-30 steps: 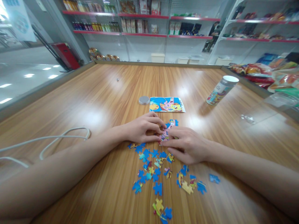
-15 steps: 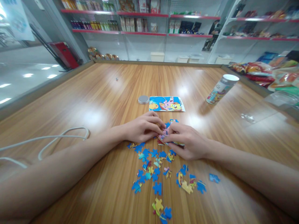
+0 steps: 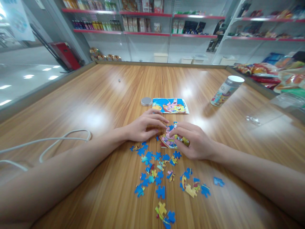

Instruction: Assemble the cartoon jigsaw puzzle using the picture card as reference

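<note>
My right hand [image 3: 194, 143] sits just right of the frame's centre, its grip closed on the joined patch of pink, blue and yellow cardboard jigsaw pieces [image 3: 169, 140], fingers curled over its right edge and tilting that side up off the glossy wooden counter [image 3: 95, 105]. My left hand [image 3: 143, 127] lies just left of it, palm down, fingers stretched flat toward the patch with the tips at its upper left corner; that grip is open and holds nothing.

Below both hands, in the lower middle of the frame, loose blue and yellow jigsaw pieces [image 3: 159, 178] lie scattered on the counter, with one stray blue piece [image 3: 218, 182] apart to the right.

Above my hands, the rectangular cartoon reference picture [image 3: 170, 106] lies flat, and the round grey metal lid [image 3: 146, 101] rests just beside its left edge. The white-capped printed cylindrical tub [image 3: 226, 90] stands in the upper right, well apart. A white cable [image 3: 64, 141] loops across the counter at the left of the frame.
</note>
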The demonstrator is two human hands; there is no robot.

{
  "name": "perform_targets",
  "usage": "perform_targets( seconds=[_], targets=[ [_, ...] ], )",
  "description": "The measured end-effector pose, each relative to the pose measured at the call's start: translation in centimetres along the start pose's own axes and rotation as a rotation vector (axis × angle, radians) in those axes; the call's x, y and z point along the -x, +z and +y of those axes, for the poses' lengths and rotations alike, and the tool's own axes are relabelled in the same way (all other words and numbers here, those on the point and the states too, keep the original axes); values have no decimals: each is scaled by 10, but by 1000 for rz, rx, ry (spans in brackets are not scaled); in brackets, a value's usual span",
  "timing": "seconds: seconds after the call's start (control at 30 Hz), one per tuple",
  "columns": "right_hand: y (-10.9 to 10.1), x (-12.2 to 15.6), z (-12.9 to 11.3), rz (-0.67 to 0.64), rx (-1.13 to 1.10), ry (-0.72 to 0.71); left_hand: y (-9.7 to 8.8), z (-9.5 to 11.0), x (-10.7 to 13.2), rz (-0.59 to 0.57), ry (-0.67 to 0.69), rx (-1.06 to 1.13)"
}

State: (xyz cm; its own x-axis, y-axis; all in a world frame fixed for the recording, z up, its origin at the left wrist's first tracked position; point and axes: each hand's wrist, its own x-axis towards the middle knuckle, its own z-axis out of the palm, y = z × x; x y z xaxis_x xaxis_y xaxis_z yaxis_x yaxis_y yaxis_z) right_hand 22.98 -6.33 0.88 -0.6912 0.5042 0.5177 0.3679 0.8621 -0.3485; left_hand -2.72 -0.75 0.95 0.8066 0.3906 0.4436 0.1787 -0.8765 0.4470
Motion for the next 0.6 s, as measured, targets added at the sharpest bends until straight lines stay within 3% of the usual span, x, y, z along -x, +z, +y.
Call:
perform_targets(
  seconds=[0.17,0.33,0.37,0.47,0.53,0.6],
  targets=[
    [-1,0,4,-90,12,36,-5,-2,0,-33,-48,30],
    [0,0,6,-44,13,-4,-37,19,-9,-167,-224,21],
    [1,0,6,-32,12,-14,-42,28,-12,-237,-272,2],
    [2,-1,6,11,4,-42,-48,55,-19,-606,-367,-8],
    [2,-1,6,32,3,-54,-43,67,-19,-739,-391,-35],
    [1,-1,6,36,7,-57,-35,72,-17,-783,-408,-66]
  ],
)
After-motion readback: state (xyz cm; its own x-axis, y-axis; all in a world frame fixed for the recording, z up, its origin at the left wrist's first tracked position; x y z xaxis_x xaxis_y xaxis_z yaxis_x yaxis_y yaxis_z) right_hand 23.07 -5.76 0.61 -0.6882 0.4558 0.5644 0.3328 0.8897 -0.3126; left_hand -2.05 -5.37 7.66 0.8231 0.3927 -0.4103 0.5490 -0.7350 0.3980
